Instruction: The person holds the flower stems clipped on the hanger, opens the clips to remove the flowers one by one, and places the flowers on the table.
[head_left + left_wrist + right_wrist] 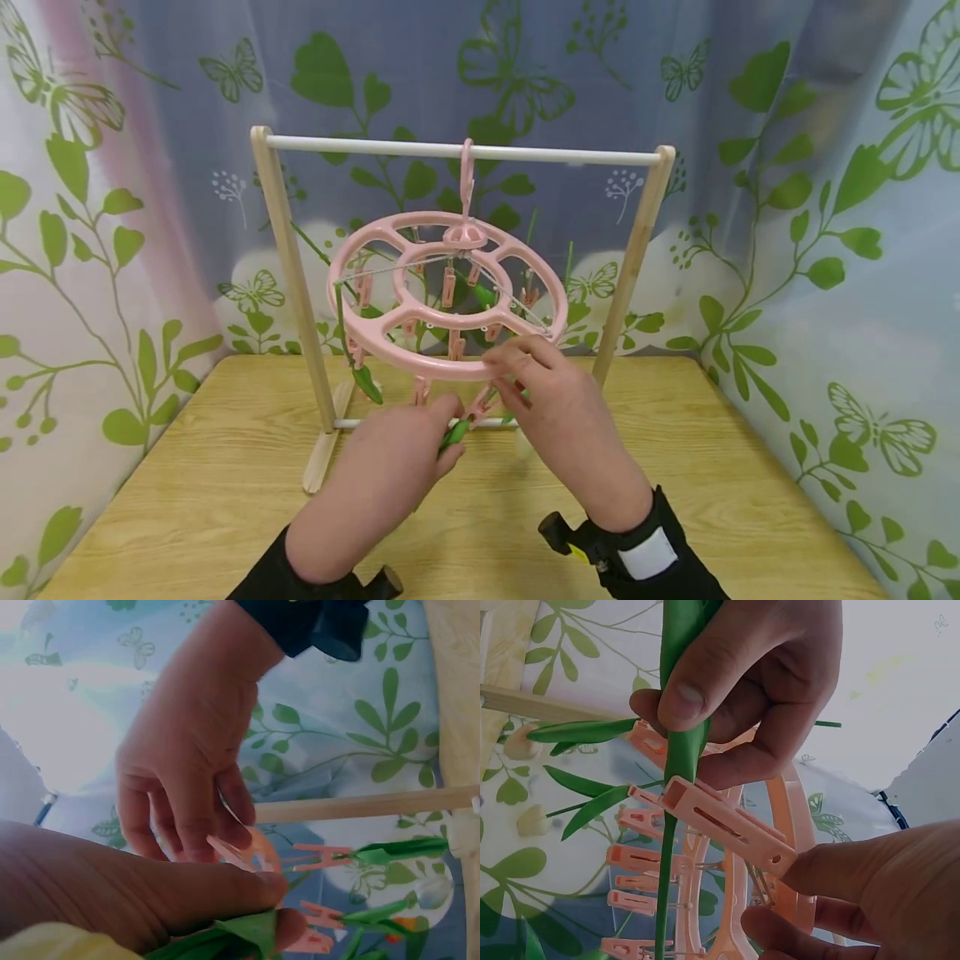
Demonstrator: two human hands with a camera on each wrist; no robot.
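Note:
My left hand (401, 450) pinches the green leaf and stem (682, 754) of an artificial flower between thumb and fingers, below the front of a pink round drying rack (420, 360). My right hand (562, 408) pinches the tail end of a pink clothespin (727, 829) under the rim. That clothespin's mouth meets the base of the leaf; whether it bites on the stem cannot be told. In the left wrist view, other pink clothespins (322, 855) hold green-leaved flowers (401, 849) hanging beside my hands. The held flower's head is hidden.
The rack hangs by its hook (467, 179) from a white bar (360, 146) on a wooden stand (637, 258). Its ring is tilted. A wood-grain table (247, 425) lies beneath, and a leaf-patterned curtain (795, 250) surrounds it at the back and sides.

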